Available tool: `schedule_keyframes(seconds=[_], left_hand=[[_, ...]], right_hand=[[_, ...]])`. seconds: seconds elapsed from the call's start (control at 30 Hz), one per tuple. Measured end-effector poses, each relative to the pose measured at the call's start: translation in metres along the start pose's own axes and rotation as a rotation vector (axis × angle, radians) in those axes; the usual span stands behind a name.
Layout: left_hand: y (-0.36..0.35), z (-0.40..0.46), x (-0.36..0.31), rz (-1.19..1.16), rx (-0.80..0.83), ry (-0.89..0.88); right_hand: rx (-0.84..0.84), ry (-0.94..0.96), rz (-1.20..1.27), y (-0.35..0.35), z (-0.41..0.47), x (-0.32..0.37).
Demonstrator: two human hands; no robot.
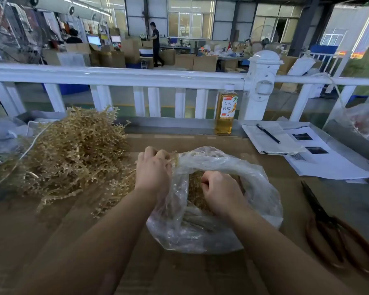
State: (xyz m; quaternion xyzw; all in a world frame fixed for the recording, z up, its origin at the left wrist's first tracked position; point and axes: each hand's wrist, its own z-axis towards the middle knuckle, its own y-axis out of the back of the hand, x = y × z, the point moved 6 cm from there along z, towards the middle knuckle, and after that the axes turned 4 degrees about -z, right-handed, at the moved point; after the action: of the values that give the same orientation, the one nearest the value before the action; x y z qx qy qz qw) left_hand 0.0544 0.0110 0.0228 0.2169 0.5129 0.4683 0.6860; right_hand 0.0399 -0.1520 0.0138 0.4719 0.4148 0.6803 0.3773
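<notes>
on the brown table (51, 241) right in front of me sits a clear plastic bag (254, 188), mouth turned up toward me and stuffed with dried tan sprigs (195, 188). my left hand (153, 169) is at the far left edge of the mouth, fingers curled over and gripping the rim of the bag along with a few sprig tips poking out there. my right hand (219, 192) is down in the opening, fingers curled on top of the sprigs. looks like it's pinching a clump, but the fingertips are tucked under so i can't say for sure. a big loose pile (73, 150) of the same stuff is heaped to the left, just beside the bag. scissors (332, 231) with brown handles lie off to the right, well apart from the bag. further back a bottle (226, 111) of amber drink stands by the white railing (115, 75), and a pen (267, 133) rests on some papers (328, 165).
</notes>
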Motion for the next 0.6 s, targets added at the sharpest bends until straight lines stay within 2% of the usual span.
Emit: schedule_keyframes(seconds=[0.13, 0.23, 0.37, 0.43, 0.6], left_hand=[[-0.012, 0.01, 0.008, 0.166, 0.154, 0.13], [-0.023, 0.014, 0.011, 0.185, 0.273, 0.204], [-0.027, 0.022, 0.012, 0.137, 0.329, 0.257], [-0.024, 0.024, 0.012, 0.085, 0.266, 0.253], [0.003, 0.025, 0.006, -0.052, -0.084, 0.153]], right_hand=[[0.003, -0.007, 0.045, -0.003, 0.007, 0.003], [0.009, 0.002, 0.091, -0.006, 0.013, 0.004], [0.011, 0.008, 0.126, -0.005, 0.016, 0.005], [0.023, -0.011, 0.183, -0.005, 0.017, 0.004], [0.013, -0.076, 0.356, -0.003, 0.022, 0.0]])
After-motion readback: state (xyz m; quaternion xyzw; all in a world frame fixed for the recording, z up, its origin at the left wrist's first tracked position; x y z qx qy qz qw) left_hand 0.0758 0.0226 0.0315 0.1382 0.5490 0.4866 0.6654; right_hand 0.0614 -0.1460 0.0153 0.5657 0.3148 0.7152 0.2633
